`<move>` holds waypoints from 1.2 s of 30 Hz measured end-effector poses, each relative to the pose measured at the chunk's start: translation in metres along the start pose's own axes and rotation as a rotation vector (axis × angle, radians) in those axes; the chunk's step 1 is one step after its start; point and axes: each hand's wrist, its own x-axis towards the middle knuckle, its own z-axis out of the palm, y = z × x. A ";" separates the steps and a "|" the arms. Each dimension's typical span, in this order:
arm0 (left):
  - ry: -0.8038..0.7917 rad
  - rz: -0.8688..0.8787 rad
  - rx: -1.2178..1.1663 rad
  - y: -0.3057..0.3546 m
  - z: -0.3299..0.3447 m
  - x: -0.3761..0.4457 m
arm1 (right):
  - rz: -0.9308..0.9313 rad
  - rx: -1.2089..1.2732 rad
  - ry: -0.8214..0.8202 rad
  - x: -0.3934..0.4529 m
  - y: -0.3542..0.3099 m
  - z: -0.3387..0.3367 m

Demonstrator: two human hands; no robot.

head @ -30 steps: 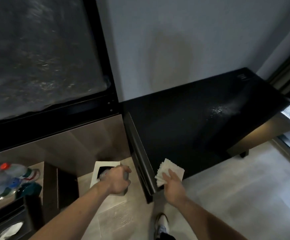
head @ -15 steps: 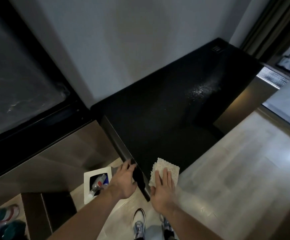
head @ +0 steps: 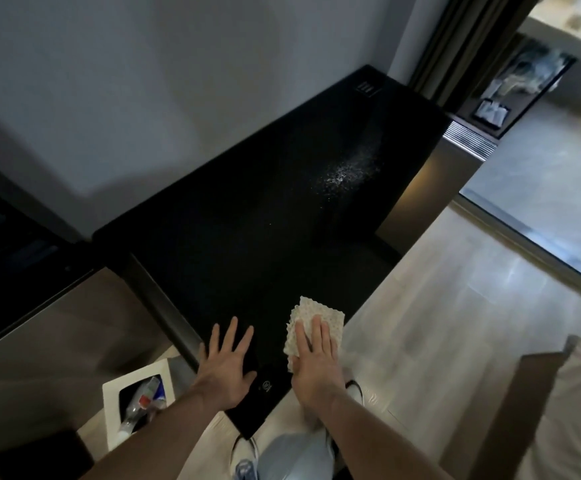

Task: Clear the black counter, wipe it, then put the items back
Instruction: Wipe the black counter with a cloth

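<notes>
Cloth (head: 316, 322), pale and waffle-textured, lies folded into a rough square on the near end of the black counter (head: 247, 220), close to the counter's front edge, at about five o'clock from the counter's middle. Its far corners show beyond the fingers; the near part is covered.

The right hand (head: 315, 362) lies flat on the cloth, palm down, fingers straight and close together, pressing rather than gripping. The left hand (head: 228, 363) rests just beside it, at nine o'clock from the right hand, palm down on the bare counter with fingers spread wide and holding nothing. The two hands are apart, not touching. Both forearms reach in from the bottom of the view.

The counter is long, glossy and dark, running away toward one o'clock along a grey wall (head: 178, 81). A patch of white specks (head: 347, 171) sits on its far half, near one o'clock from the cloth and well apart from it. A small round mark (head: 267, 385) shows on the surface between the wrists.

At seven o'clock from the left hand, on the floor beside the counter's end, stands a white bin (head: 136, 379) with bottles and wrappers inside. The floor (head: 455, 323) is pale wood-look plank. Shoes (head: 244, 455) show beneath the counter's near corner. A curtain (head: 455, 46) hangs past the counter's far end.
</notes>
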 end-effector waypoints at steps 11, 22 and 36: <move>-0.085 -0.129 -0.109 0.105 -0.046 0.077 | -0.077 -0.041 -0.033 0.080 0.106 -0.083; -0.141 -0.276 -0.184 0.207 -0.092 0.154 | -0.127 -0.077 -0.057 0.164 0.213 -0.167; -0.147 -0.081 -0.078 0.323 -0.146 0.259 | -0.028 -0.103 -0.043 0.261 0.302 -0.267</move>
